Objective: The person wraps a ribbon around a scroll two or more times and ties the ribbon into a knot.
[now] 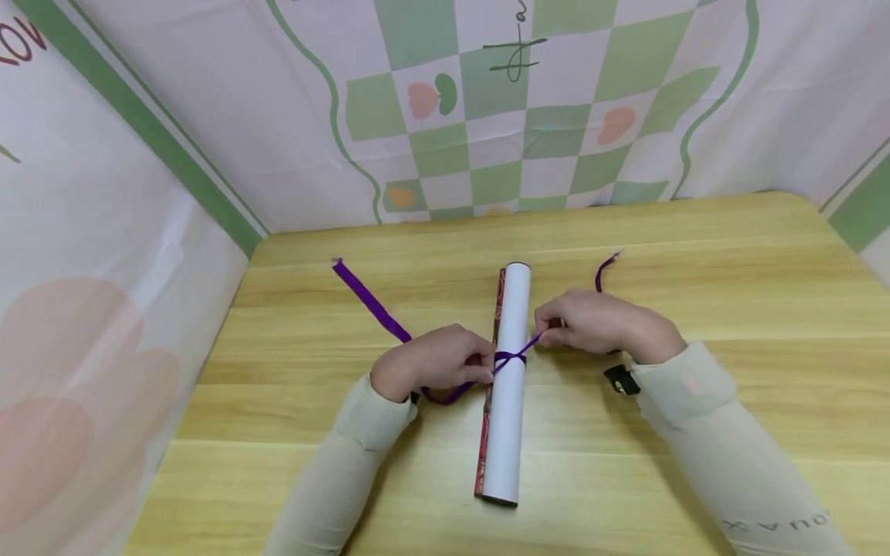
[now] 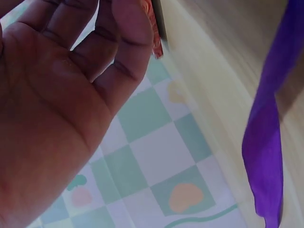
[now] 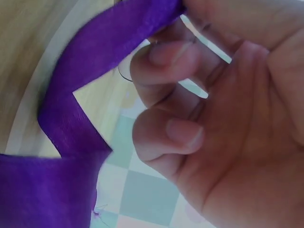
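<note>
A rolled-up scroll, white outside with a red patterned strip along its left side, lies lengthwise on the table. A purple ribbon passes around its middle, and its two ends cross on top. Just left of the roll, my left hand pinches one end close to the crossing. To the right, my right hand pinches the other end, drawn straight from the crossing. The right wrist view shows the ribbon running into that pinch, with the other fingers curled. In the left wrist view the left fingertips are cut off.
The wooden table meets a wall cloth with green and white checks at its back edge. Another printed cloth hangs along the left. One loose ribbon tail lies left, another beyond the right hand. A black band is at the right wrist.
</note>
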A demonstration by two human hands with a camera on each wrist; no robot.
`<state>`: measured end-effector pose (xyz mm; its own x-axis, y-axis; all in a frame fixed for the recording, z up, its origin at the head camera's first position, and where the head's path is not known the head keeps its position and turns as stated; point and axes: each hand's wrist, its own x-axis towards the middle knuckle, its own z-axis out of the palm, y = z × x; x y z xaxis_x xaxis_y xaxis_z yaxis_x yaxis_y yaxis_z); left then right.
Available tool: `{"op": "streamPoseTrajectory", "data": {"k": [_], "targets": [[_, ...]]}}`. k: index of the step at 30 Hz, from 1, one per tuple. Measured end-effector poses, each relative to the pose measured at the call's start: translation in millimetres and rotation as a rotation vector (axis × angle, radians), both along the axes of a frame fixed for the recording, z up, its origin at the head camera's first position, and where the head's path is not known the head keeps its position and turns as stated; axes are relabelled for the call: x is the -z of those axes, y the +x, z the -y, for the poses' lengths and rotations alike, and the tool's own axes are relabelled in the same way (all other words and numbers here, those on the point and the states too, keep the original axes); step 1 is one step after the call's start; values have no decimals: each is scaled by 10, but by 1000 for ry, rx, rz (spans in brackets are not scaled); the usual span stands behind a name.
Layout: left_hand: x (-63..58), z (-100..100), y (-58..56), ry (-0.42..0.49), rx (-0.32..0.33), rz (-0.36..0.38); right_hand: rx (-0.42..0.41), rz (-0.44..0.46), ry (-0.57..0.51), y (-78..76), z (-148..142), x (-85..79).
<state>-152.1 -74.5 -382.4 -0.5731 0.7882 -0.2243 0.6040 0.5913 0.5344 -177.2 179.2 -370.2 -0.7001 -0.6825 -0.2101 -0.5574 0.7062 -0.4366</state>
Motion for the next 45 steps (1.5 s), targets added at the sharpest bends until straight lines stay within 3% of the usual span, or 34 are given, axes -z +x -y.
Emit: {"op": "streamPoseTrajectory", "data": {"k": [18, 21, 27, 33, 36, 40, 45], "targets": [[-1, -99, 50, -10, 24, -70, 48, -182, -1, -11, 52, 46], [-4, -95, 50, -16, -4, -46, 53, -149, -2, -16, 38, 55], [-42, -39, 47, 9, -104, 101, 58, -52, -4, -35, -7, 37], [-113, 121, 14, 6, -159, 88, 83, 107, 51, -21, -34, -13], [-188, 225, 20, -7, -198, 123, 88, 179, 89, -2, -25, -31], [-318, 339, 57, -48, -232, 138, 97, 194, 109, 17, -13, -50], [-452, 420, 104, -42, -228, 119, 95, 196, 87, 21, -40, -62]]}}
